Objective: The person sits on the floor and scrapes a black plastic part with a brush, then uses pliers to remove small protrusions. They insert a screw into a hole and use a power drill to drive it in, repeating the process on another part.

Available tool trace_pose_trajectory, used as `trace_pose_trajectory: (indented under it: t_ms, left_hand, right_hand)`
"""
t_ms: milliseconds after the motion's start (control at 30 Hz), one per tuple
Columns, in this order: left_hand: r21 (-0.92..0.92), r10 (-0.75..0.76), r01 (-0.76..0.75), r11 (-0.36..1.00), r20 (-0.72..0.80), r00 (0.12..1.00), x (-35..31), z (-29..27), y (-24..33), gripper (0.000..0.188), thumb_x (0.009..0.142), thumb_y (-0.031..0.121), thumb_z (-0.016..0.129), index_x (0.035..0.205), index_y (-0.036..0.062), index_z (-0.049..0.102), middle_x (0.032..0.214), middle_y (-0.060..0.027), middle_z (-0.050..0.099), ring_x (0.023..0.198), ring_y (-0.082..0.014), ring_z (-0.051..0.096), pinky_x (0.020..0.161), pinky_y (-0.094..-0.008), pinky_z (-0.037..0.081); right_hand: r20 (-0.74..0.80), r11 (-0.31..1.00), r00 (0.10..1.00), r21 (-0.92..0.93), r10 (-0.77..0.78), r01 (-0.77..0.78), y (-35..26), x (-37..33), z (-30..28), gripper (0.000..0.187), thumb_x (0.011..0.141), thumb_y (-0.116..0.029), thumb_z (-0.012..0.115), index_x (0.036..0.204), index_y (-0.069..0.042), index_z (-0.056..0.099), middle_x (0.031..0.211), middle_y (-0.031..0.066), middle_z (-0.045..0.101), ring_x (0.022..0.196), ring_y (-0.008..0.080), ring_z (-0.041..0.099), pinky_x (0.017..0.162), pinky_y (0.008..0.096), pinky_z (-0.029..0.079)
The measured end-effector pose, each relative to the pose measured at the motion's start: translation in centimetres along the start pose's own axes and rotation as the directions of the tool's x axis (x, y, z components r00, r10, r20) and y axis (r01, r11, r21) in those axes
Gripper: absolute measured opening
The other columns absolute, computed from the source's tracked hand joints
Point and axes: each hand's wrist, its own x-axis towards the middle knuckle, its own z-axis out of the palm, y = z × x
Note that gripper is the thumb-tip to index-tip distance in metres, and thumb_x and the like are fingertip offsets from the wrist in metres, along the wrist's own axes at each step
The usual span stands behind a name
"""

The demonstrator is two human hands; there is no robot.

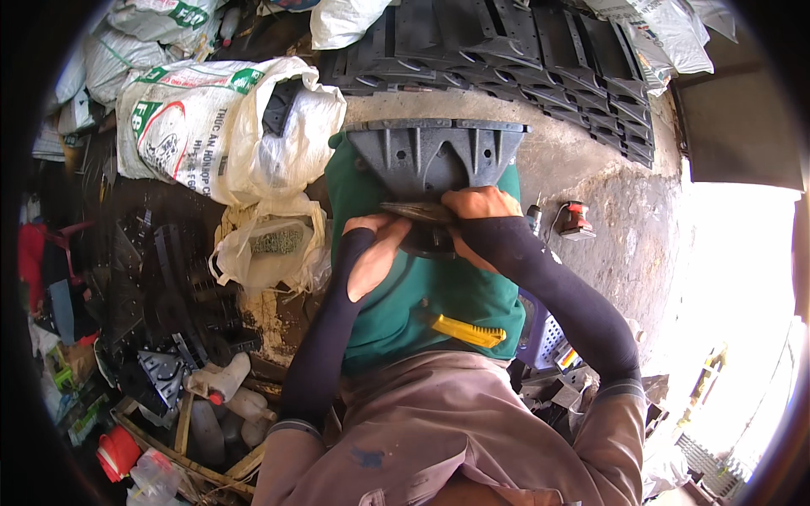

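Note:
A large dark grey ribbed plastic part [434, 156] leans across my lap, its wide edge away from me. A green cloth [396, 299] covers my legs under it. My right hand [481, 207] is closed on the part's near right side. Closed at the near left side, my left hand [375, 253] has its fingertips partly hidden against a thin, flat, brownish piece [413, 211]. That piece lies between both hands and is slightly blurred; its kind is unclear. Nearer to me, a yellow utility knife [468, 331] rests on the cloth.
Stacked black plastic parts [506, 63] stand at the back. A white woven sack [194, 126] and a clear plastic bag [274, 253] sit on the left. Right of my lap are a red sander-like power tool [577, 221] and a purple basket [540, 333]. Bottles [221, 378] lie lower left.

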Motion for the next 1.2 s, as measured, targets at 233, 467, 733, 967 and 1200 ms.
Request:
trace_pose_trajectory:
  t_ms: [233,467,733,967,1200]
  left_hand:
    - [-0.340,-0.206,0.220,0.914,0.078,0.975,-1.3,-0.8,1.6,0.028,0.090,0.024,0.065,0.091,-0.0045,0.066,0.060,0.0022,0.052,0.051,-0.0044,0.043,0.045,-0.0242,0.032]
    - [0.052,-0.149,0.148,0.988,0.022,0.989,-0.6,-0.2,1.8,0.043,0.085,0.038,0.071,0.086,-0.0051,0.068,0.062,0.0000,0.055,0.057,-0.0080,0.048,0.053,-0.0269,0.039]
    - [0.127,-0.032,0.040,0.991,-0.066,0.997,-0.6,0.4,1.7,0.049,0.084,0.043,0.070,0.085,-0.0057,0.068,0.066,-0.0079,0.063,0.063,-0.0104,0.054,0.060,-0.0299,0.043]
    - [0.019,-0.047,0.048,0.999,-0.040,0.998,-0.8,0.0,2.1,0.043,0.090,0.038,0.064,0.095,-0.0049,0.067,0.069,-0.0059,0.063,0.063,-0.0123,0.057,0.059,-0.0272,0.044]
    - [-0.780,0.051,0.093,0.618,0.159,0.986,-3.0,-4.0,2.4,0.048,0.083,-0.002,0.038,0.129,-0.0135,0.045,0.120,-0.0247,0.055,0.109,-0.0321,0.057,0.095,-0.0386,0.046]
  right_hand:
    - [-0.163,0.813,0.966,0.578,0.201,-0.072,0.8,-4.7,-5.8,0.039,0.091,-0.034,0.063,0.112,-0.001,0.065,0.084,0.0069,0.067,0.079,0.0182,0.064,0.075,0.0332,0.049]
    - [-0.389,0.764,0.917,0.617,0.085,0.190,0.2,-7.6,-4.7,0.048,0.089,-0.039,0.067,0.108,0.005,0.062,0.081,0.0115,0.066,0.078,0.0172,0.065,0.070,0.0309,0.051]
    - [-0.632,0.832,0.761,0.336,-0.149,0.442,-0.9,-6.1,-2.6,0.025,0.084,-0.014,0.066,0.104,0.003,0.064,0.076,0.0133,0.066,0.064,0.0217,0.065,0.058,0.0321,0.051]
    - [-0.598,0.912,0.794,0.260,-0.106,0.318,-0.7,-5.9,-1.1,0.028,0.078,-0.010,0.074,0.104,-0.004,0.067,0.074,0.0092,0.063,0.062,0.0236,0.064,0.056,0.0317,0.050]
    - [-0.349,0.480,0.823,0.871,0.448,0.108,1.6,-7.8,-1.4,0.043,0.095,-0.039,0.059,0.107,0.002,0.063,0.076,0.0073,0.064,0.057,0.0084,0.053,0.051,0.0215,0.041]
